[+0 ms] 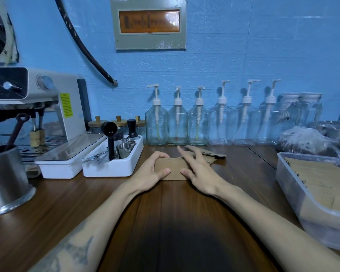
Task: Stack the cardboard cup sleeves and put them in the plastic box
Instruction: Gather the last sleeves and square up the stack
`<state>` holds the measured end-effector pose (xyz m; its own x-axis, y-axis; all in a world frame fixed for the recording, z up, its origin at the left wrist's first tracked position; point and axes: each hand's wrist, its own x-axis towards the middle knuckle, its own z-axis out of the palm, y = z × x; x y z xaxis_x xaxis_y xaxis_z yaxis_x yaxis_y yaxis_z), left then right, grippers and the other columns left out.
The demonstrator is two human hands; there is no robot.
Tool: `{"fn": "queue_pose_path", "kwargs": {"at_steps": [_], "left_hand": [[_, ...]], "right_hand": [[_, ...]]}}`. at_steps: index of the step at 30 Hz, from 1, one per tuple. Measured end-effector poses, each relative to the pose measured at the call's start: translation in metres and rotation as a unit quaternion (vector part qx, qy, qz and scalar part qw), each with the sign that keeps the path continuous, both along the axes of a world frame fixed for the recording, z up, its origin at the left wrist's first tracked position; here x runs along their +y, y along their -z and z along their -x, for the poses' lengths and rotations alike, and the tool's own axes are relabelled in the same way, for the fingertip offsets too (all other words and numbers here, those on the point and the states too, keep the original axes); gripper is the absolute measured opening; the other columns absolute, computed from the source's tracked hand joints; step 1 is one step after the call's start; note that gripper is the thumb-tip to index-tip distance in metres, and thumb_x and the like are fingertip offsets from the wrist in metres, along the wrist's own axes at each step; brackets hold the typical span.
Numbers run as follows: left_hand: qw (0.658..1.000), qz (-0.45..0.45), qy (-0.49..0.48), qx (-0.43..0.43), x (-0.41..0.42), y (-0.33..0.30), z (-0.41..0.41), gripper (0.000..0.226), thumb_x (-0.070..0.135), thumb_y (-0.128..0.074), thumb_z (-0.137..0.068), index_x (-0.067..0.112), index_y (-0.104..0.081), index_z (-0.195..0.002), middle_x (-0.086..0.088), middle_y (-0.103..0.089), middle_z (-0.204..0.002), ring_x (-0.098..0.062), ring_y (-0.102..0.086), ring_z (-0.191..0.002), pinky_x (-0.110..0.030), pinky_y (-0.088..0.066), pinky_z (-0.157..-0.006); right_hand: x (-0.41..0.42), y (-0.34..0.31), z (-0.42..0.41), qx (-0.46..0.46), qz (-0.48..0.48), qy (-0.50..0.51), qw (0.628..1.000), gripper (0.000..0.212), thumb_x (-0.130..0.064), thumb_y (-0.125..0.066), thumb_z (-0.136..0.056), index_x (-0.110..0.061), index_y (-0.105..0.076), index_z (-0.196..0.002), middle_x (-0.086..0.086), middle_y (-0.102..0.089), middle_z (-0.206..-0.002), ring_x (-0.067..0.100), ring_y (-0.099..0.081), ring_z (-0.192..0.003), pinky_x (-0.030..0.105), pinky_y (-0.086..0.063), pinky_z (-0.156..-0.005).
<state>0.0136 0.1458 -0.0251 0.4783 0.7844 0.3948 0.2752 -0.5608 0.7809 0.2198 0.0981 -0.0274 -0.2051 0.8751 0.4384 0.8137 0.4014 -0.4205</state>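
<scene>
A small stack of flat brown cardboard cup sleeves point(172, 165) lies on the wooden counter in the middle of the head view. My left hand point(152, 172) grips its left end between thumb and curled fingers. My right hand point(196, 169) rests on its right end, thumb on the near edge and fingers spread over the top. Loose sleeves point(214, 154) lie just behind the stack, partly hidden by my right fingers. The clear plastic box point(294, 193) stands at the right edge of the counter, holding rows of several brown sleeves.
A row of clear pump bottles point(177, 126) lines the blue wall behind the stack. A white tray of coffee tools point(114, 165) sits to the left, beside an espresso machine point(37, 107) and a steel jug point(7, 177). A crumpled plastic bag point(304, 140) lies behind the box.
</scene>
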Motion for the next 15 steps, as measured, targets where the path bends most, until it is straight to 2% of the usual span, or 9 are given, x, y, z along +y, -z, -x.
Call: {"fn": "queue_pose_path", "kwargs": {"at_steps": [3, 5, 9, 11, 15], "left_hand": [[1.000, -0.010, 0.002, 0.014, -0.002, 0.001, -0.003, 0.029, 0.011, -0.063, -0.094, 0.023, -0.051, -0.118, 0.002, -0.061, -0.110, -0.006, -0.057, -0.097, -0.018, -0.047, -0.084], [1.000, -0.009, -0.003, 0.021, -0.002, 0.002, -0.003, 0.028, 0.013, -0.062, -0.095, 0.023, -0.050, -0.118, 0.003, -0.061, -0.108, -0.006, -0.057, -0.097, -0.020, -0.047, -0.085], [1.000, -0.007, -0.013, 0.015, 0.001, 0.001, -0.001, 0.026, 0.013, -0.065, -0.093, 0.026, -0.054, -0.112, 0.003, -0.062, -0.107, -0.014, -0.059, -0.102, -0.028, -0.048, -0.090], [0.999, -0.001, -0.029, 0.013, 0.003, 0.001, 0.002, 0.026, 0.014, -0.066, -0.092, 0.028, -0.054, -0.110, 0.003, -0.062, -0.107, -0.017, -0.060, -0.104, -0.031, -0.049, -0.092], [0.997, 0.020, -0.075, 0.005, 0.006, -0.001, 0.013, 0.025, 0.014, -0.063, -0.095, 0.022, -0.052, -0.115, 0.003, -0.060, -0.106, -0.010, -0.057, -0.096, -0.020, -0.047, -0.077]], "right_hand": [[0.002, 0.000, 0.000, -0.030, 0.010, -0.002, 1.000, 0.057, -0.029, -0.048, -0.101, -0.043, -0.024, -0.151, -0.005, -0.028, -0.144, 0.021, -0.042, -0.131, 0.035, -0.037, -0.108], [0.003, 0.000, 0.000, -0.037, -0.001, 0.009, 0.999, 0.054, -0.029, -0.049, -0.101, -0.045, -0.028, -0.149, -0.005, -0.032, -0.138, 0.021, -0.047, -0.124, 0.033, -0.039, -0.101], [0.002, -0.002, 0.001, -0.027, 0.001, 0.008, 1.000, 0.052, -0.032, -0.049, -0.101, -0.042, -0.030, -0.149, -0.005, -0.036, -0.134, 0.017, -0.046, -0.124, 0.029, -0.037, -0.100], [0.001, -0.004, -0.002, -0.019, 0.016, 0.018, 1.000, 0.052, -0.040, -0.044, -0.102, -0.038, -0.027, -0.151, -0.004, -0.037, -0.137, 0.017, -0.042, -0.129, 0.032, -0.037, -0.103], [0.003, -0.009, -0.023, -0.014, 0.036, 0.102, 0.994, 0.054, -0.045, -0.036, -0.102, -0.024, -0.030, -0.152, 0.002, -0.038, -0.146, 0.021, -0.035, -0.137, 0.040, -0.033, -0.110]]}}
